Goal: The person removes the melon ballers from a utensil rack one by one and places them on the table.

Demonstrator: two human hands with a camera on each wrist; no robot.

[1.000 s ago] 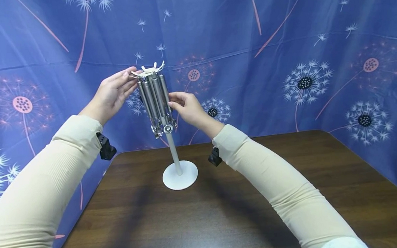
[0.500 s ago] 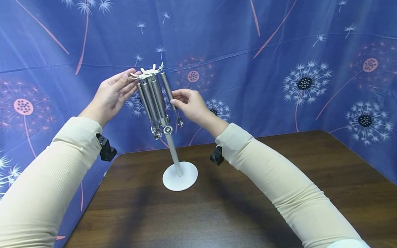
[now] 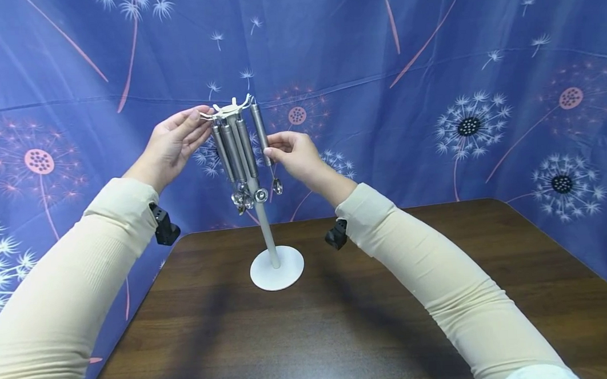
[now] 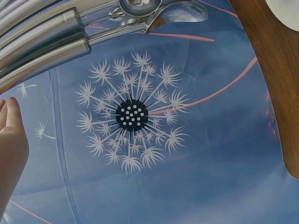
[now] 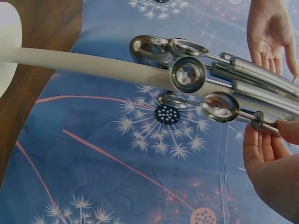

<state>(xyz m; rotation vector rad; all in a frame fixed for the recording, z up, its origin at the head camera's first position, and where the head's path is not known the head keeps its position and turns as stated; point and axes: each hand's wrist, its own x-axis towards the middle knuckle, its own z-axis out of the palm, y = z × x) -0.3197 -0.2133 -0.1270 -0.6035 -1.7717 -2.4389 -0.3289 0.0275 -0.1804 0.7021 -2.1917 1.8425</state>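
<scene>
A white rack (image 3: 231, 109) with upturned hooks stands on a pole above its round white base (image 3: 277, 268). Several metal spoon-headed utensils (image 3: 231, 150) hang from it, handles up and small round heads (image 5: 188, 74) down. My right hand (image 3: 295, 155) pinches the lower handle of one utensil (image 3: 260, 126), drawn out to the right of the bunch. Its top overlaps a right-hand hook, and its round head (image 3: 277, 186) hangs below my fingers. My left hand (image 3: 172, 140) holds the tip of a left hook between thumb and fingers, the other fingers extended behind it.
The stand rests toward the back left of a brown wooden table (image 3: 341, 313). Close behind hangs a blue cloth (image 3: 360, 95) printed with dandelions. A small black camera is strapped at each wrist.
My right hand has moved a little right, swinging the pinched utensil away from the other handles. My left hand has stayed at the left hook.
</scene>
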